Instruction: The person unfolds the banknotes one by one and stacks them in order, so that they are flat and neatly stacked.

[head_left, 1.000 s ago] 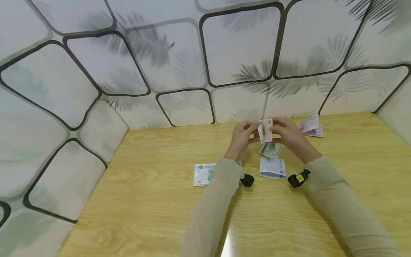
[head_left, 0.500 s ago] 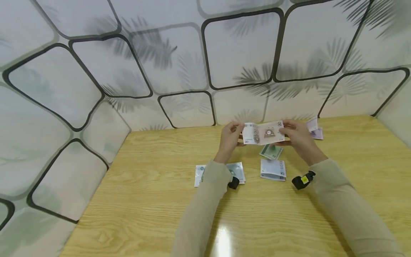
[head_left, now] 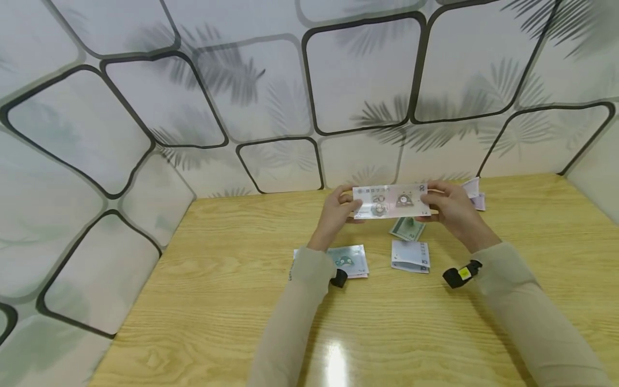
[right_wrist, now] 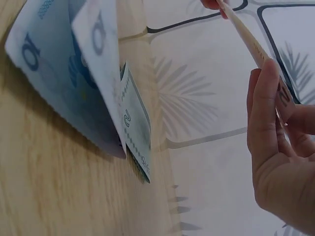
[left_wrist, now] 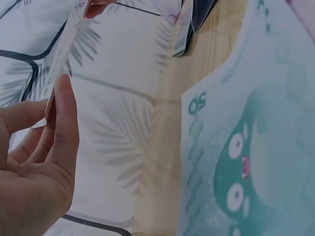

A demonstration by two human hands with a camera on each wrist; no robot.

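Note:
A pale pink play banknote is stretched flat between both hands above the far part of the table. My left hand pinches its left end between thumb and fingers; the left wrist view shows that left hand with the banknote edge-on. At the other end, my right hand pinches it; in the right wrist view, thumb and fingers of the right hand close on the note. Cartoon figures and a 20 are printed on it. Below lies a green banknote, partly covered by the held one.
Teal banknotes marked 50 lie under the left forearm, partly hidden by it. A folded bluish 10 note sits in front of the green one. Behind the right hand rests a folded purple note. A patterned wall rises behind the table.
The pink banknote went from folded to unfolded and then flat. My left hand moved left, pulling its end outward; the right hand shifted slightly right.

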